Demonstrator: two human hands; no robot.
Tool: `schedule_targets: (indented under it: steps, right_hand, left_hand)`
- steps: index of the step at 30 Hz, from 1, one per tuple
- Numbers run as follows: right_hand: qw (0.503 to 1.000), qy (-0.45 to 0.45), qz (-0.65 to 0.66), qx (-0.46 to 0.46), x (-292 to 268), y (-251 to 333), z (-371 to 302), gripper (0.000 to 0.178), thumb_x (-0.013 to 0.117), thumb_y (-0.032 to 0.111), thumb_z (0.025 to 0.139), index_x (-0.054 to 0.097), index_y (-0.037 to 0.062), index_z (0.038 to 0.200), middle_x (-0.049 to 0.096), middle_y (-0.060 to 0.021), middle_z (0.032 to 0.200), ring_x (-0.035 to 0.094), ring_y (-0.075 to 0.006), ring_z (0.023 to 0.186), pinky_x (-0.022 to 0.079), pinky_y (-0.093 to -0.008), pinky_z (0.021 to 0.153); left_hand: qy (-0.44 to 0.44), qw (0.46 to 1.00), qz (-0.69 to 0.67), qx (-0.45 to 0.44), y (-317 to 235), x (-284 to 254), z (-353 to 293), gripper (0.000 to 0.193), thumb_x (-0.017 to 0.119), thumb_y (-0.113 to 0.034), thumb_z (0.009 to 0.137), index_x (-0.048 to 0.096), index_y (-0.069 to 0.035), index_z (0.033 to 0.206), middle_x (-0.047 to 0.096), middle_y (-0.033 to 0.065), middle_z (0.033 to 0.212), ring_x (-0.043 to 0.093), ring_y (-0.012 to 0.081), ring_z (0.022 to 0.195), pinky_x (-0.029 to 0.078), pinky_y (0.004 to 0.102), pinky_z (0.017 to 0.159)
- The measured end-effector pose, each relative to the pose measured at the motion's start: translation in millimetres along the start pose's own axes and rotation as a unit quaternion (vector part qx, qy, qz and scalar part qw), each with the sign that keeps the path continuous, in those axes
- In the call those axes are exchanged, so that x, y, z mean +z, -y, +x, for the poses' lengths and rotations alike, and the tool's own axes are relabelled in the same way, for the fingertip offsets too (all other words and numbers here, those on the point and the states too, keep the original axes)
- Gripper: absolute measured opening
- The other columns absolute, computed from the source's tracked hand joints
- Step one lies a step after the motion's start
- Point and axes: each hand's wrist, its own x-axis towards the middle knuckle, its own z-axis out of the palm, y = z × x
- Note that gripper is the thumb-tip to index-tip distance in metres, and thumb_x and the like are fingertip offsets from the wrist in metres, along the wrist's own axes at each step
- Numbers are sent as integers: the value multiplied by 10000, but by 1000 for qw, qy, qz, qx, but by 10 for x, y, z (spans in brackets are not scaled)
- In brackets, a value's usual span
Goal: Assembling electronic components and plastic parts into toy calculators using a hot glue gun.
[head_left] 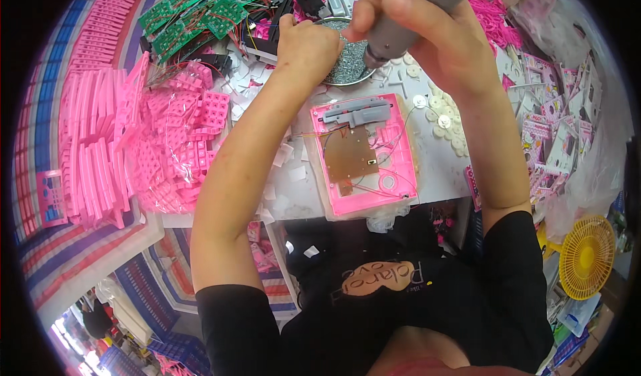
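Note:
My right hand [447, 39] is wrapped round a grey electric screwdriver [394, 39], its nose pointing down over the right side of a round metal bowl [369, 78] filled with small screws [344, 69]. At the bowl's left rim my left hand [308, 48] is closed with curled fingers; whatever is in them is hidden. Below both hands a pink plastic casing [344, 206] lies open on the table. Inside it sit a brown circuit board [348, 154], a grey plastic bar [357, 114] at the top and several thin wires.
Pink plastic parts [97, 142] are stacked at the left beside a bag of pink pieces [177, 129]. Green circuit boards [224, 16] with wires lie far left. White discs [446, 112] and printed panels [544, 136] spread to the right. A yellow fan [586, 257] stands lower right.

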Motion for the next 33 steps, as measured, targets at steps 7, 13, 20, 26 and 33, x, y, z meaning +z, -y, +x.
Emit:
schedule_targets:
  steps: [7, 13, 20, 26, 33]
  right_hand:
    - [997, -15, 1, -71, -238, -65, -399, 266, 568, 178, 986, 511, 25, 1197, 500, -28, 701, 508, -149, 610, 503, -368, 688]
    - [986, 71, 55, -139, 47, 18, -715, 280, 642, 279, 990, 478, 141, 1169, 470, 25, 630, 470, -112, 540, 452, -301, 607]
    - [984, 69, 91, -134, 124, 24, -720, 286, 665, 303, 986, 475, 148, 1131, 476, 23, 629, 470, -108, 539, 453, -304, 596]
    - [985, 59, 66, -151, 117, -85, -709, 255, 642, 261, 996, 471, 128, 1129, 470, 12, 622, 446, -118, 523, 438, -306, 583]
    - [992, -18, -38, -119, -74, -387, -377, 137, 549, 3, 925, 504, 30, 1052, 500, -51, 630, 455, -135, 509, 439, -349, 543]
  left_hand:
    - [-91, 950, -297, -17, -411, -712, -623, 100, 735, -212, 852, 700, -130, 899, 701, 14, 812, 644, 248, 811, 354, 440, 808]
    - [-155, 913, -374, -42, -907, -717, -1173, 162, 789, -106, 781, 708, -151, 913, 721, -28, 877, 613, 183, 778, 331, 400, 811]
    - [-197, 886, -419, -30, -948, -731, -1177, 188, 808, -90, 758, 708, -151, 905, 720, -31, 876, 610, 179, 761, 327, 372, 794]
    - [-250, 912, -322, -38, -1034, -693, -1191, 201, 822, -155, 757, 708, -153, 923, 705, -36, 918, 605, 185, 830, 315, 435, 857]
    - [-119, 972, -181, -88, -918, -583, -1058, 199, 799, -289, 808, 719, -190, 960, 699, -88, 1006, 580, 187, 1011, 261, 551, 997]
